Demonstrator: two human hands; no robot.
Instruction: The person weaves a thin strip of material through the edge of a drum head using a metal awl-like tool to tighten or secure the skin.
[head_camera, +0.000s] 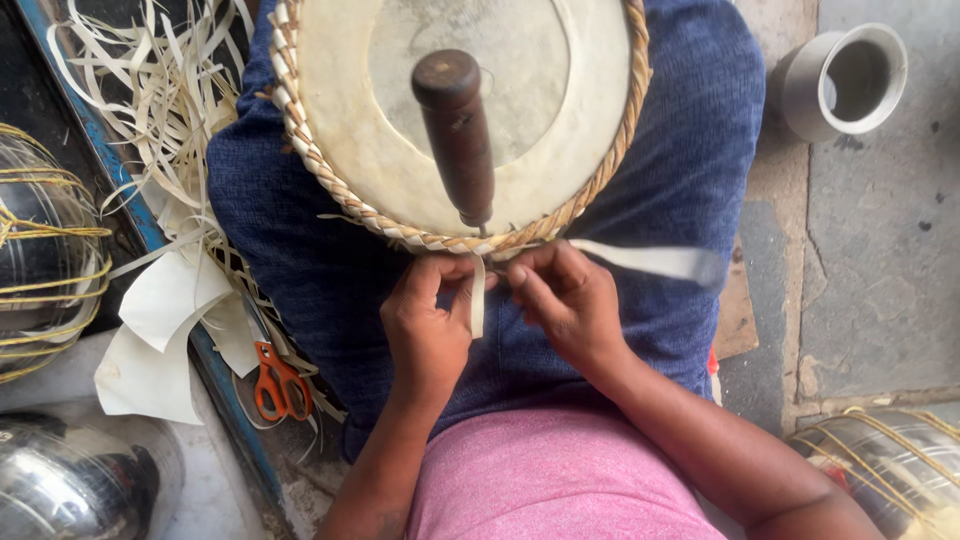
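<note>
A round drum head (380, 130) with a braided strip rim (330, 175) rests on my lap, which is covered in blue cloth (300, 250). A tool with a dark wooden handle (458, 130) stands stuck at the rim's near edge. My left hand (428, 320) pinches a pale flat strip (478, 295) hanging down from the rim. Just to its right, my right hand (565, 300) grips another pale strip (655, 260) that runs off to the right, blurred. Both hands touch the braid at its nearest point.
Loose pale strips (150, 90) and white scraps (165, 300) are piled at the left, with orange-handled scissors (280, 385) below them. Shiny metal pots bound with cord sit at the left (40, 250) and bottom right (890, 460). A grey metal cup (845, 80) stands on the floor, top right.
</note>
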